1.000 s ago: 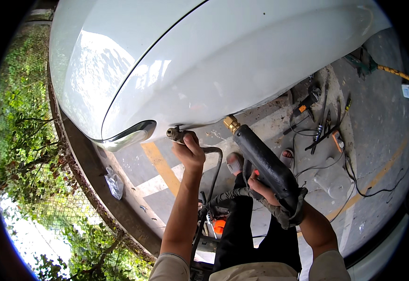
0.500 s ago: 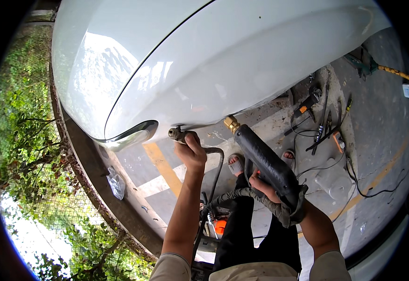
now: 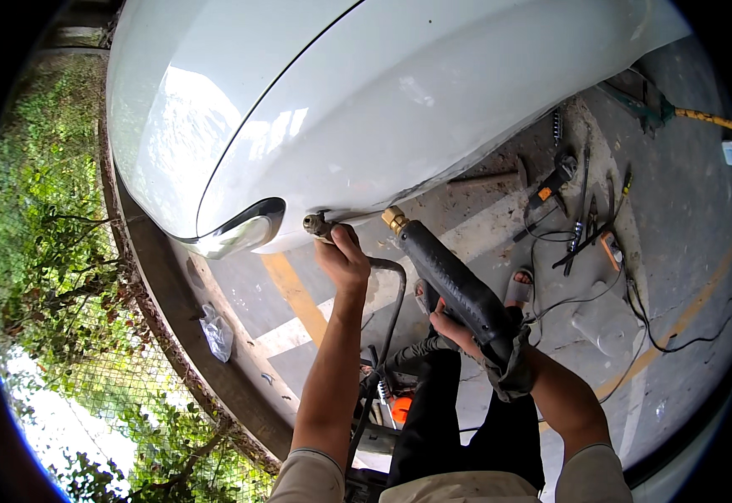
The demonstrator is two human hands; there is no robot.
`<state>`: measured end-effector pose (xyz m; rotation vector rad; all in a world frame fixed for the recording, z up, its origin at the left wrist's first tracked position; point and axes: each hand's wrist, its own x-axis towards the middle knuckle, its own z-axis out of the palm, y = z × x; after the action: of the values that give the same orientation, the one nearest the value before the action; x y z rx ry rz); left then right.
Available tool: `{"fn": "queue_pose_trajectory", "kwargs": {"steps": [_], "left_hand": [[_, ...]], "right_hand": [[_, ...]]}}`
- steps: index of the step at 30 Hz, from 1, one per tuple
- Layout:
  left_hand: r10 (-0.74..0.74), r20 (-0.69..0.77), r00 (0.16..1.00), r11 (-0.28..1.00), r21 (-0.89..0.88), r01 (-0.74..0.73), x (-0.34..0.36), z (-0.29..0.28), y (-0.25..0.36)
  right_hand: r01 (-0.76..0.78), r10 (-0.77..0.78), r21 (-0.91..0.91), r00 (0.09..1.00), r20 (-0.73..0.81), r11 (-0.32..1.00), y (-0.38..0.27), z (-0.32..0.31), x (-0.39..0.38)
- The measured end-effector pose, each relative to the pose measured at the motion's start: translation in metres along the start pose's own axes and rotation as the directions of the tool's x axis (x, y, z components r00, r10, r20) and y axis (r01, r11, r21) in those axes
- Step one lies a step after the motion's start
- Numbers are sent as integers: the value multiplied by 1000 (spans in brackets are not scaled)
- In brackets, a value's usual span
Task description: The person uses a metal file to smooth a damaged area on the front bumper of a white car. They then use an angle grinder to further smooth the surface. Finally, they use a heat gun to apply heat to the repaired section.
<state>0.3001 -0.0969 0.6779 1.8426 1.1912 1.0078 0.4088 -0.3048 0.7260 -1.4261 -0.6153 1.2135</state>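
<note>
My left hand (image 3: 345,258) is closed round a short metal fitting (image 3: 316,225) at the end of a thick black cable (image 3: 396,293). The fitting is close to the lower edge of a white car panel (image 3: 358,126); whether it touches cannot be told. In my right hand (image 3: 456,329) is a black gun-shaped tool (image 3: 454,281) with a brass tip. The tip points up and left, near the same panel edge. Dark cloth-like wrapping (image 3: 513,369) covers the tool's rear end, and a wrapped cable (image 3: 420,352) runs behind it.
A curved light at the car's corner (image 3: 244,230) lies left of my left hand. On the floor to the right are a black-and-orange power tool (image 3: 550,180), a hammer (image 3: 500,178), rods and cords. A clear plastic bag (image 3: 216,333) lies by the kerb (image 3: 169,281).
The gun-shaped tool and my right hand have shifted left, bringing the brass tip closer to my left hand. My left hand keeps its hold on the fitting. The view has turned slightly.
</note>
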Motion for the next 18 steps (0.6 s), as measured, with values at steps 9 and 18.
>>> {"fn": "queue_pose_trajectory", "kwargs": {"steps": [9, 18], "left_hand": [[-3, -3, 1000, 997, -83, 3, -1, 3, 7], [-26, 28, 999, 992, -119, 29, 0, 1, 9]], "right_hand": [[-91, 91, -4, 996, -7, 996, -18, -11, -6], [66, -69, -126, 998, -13, 990, -43, -12, -1]]}}
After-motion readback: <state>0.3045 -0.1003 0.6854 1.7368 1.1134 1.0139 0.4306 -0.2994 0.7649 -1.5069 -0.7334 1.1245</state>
